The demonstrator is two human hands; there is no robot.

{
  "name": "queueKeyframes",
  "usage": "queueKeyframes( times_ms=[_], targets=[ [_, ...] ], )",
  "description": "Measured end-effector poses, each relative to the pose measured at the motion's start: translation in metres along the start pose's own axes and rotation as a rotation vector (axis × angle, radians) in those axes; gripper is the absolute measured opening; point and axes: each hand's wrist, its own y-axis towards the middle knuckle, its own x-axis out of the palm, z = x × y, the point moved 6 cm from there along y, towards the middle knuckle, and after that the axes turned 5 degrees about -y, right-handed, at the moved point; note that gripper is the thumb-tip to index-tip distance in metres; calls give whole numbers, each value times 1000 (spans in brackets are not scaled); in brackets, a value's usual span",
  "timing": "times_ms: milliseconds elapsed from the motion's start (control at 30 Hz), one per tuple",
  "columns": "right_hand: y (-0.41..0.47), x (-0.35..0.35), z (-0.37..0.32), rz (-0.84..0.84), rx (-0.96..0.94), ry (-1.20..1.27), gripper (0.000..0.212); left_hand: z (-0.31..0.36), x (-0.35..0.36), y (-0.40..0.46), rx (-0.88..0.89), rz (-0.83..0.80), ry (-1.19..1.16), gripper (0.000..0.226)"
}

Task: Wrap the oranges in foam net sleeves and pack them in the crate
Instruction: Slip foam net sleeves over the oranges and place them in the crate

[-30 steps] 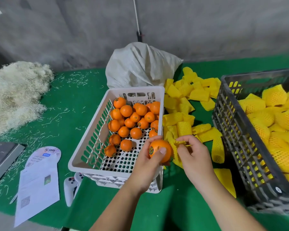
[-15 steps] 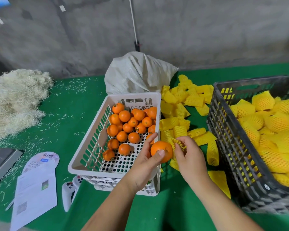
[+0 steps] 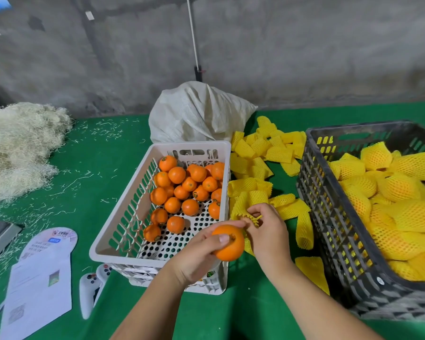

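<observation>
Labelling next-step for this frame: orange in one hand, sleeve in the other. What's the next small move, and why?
Probably spread the foam net sleeve open and slide it over the orange. The left hand grips a bare orange, the right hand pinches the sleeve's edge right beside it, and the fruit in the dark crate is all sleeved.

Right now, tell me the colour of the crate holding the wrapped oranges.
Dark grey crate, seen in the head view.
</observation>
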Motion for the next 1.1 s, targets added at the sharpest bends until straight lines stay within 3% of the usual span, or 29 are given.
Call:
queueKeyframes(
  times_ms=[100,200,333,400,467,567,667,767,833,933,1033,1100],
  targets=[
    [1,1,5,-49,49,49,22,-3,-2,2,19,37,1,98],
    [4,-4,7,-115,92,157,21,-8,-4,4,80,177,-42,100],
    [-8,-8,-4,-141,61,216,21,-9,-6,2,222,349,46,47],
    [-17,-9,-12,-135,17,213,23,-7,-7,1,263,403,86,36],
    [-23,-11,-21,-135,-46,215,22,-8,-10,1,294,438,43,40],
    [-30,-11,-31,-120,-119,174,19,-11,-14,2,308,446,-35,53],
    [-26,-12,-30,-105,-79,193,18,-14,-9,4,274,270,-74,68],
    [-15,-16,-28,-98,-44,205,16,-14,-6,5,281,136,131,71],
    [-10,-22,-31,-74,-73,169,13,-13,-4,6,315,161,205,62],
    [-15,-26,-43,-68,-206,107,1,-9,-7,5,319,272,57,52],
    [-29,-17,-53,-155,-347,-11,19,-9,-16,5,297,381,-77,47],
    [-30,-14,-53,-159,-366,-36,15,-10,-17,5,309,420,-114,46]
  ],
)
